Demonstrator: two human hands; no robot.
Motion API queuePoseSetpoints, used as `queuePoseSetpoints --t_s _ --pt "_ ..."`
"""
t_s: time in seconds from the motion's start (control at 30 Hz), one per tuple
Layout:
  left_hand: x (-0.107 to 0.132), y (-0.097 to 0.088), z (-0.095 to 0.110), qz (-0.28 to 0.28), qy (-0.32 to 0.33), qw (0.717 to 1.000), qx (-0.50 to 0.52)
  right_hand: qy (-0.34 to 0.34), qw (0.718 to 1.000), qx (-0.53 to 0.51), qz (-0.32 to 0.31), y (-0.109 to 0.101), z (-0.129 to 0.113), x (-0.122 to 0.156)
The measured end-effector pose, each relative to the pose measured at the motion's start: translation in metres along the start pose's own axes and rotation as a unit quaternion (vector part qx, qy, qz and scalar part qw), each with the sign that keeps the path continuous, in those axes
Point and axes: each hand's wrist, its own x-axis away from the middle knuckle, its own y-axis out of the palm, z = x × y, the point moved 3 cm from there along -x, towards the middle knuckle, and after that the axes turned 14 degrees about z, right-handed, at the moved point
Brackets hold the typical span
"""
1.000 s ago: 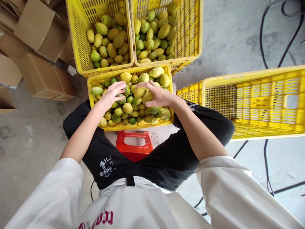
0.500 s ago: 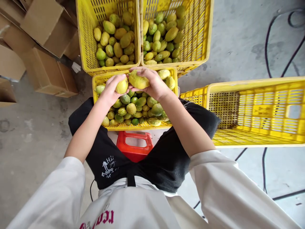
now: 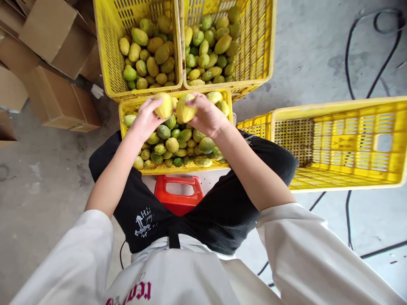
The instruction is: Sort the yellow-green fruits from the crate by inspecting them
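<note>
My left hand [image 3: 148, 117] is closed around a yellow lemon [image 3: 164, 106]. Close beside it, my right hand [image 3: 206, 113] grips a second yellow lemon [image 3: 185, 109], its end turned up. Both hands are above a yellow plastic crate [image 3: 152, 171] that sits between my knees. Inside that crate lie many green and yellow lemons [image 3: 172, 145], partly covered by my hands.
Two larger yellow crates [image 3: 181, 46] holding lemons stand just beyond. On the right, another yellow crate [image 3: 341, 106] lies on its side. Cardboard boxes [image 3: 63, 95] pile up at the left. A red stool [image 3: 179, 197] shows between my legs; black cable [image 3: 349, 55] lies on the floor.
The lemon in my right hand has turned from lying sideways to more upright. My hands have moved slightly apart, and the whole view has shifted a little.
</note>
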Motion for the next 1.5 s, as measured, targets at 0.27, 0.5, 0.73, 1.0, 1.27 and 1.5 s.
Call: queuePoseSetpoints --t_s 0.27,0.5,0.73,1.0,1.27,1.5 --pt "-0.004 -0.004 -0.015 -0.014 -0.005 0.997 -0.074 -0.063 0.995 0.054 0.057 -0.034 -0.003 0.008" --pt "0.001 -0.002 -0.004 0.001 -0.036 0.998 -0.051 -0.07 0.994 0.078 0.044 -0.033 -0.007 0.015" --pt "0.002 0.002 -0.006 -0.042 0.016 0.995 -0.089 -0.098 0.988 0.118 0.031 -0.017 -0.017 0.015" --pt "0.003 0.001 -0.013 -0.006 0.036 0.994 -0.105 -0.091 0.988 0.127 -0.01 0.009 0.004 0.009" --pt "0.002 -0.003 0.002 -0.027 0.0 0.999 -0.025 -0.034 0.997 0.067 0.036 0.006 -0.013 0.006" --pt "0.005 -0.001 -0.01 -0.017 0.017 0.997 -0.072 -0.038 0.994 0.094 0.051 -0.017 -0.009 0.021"
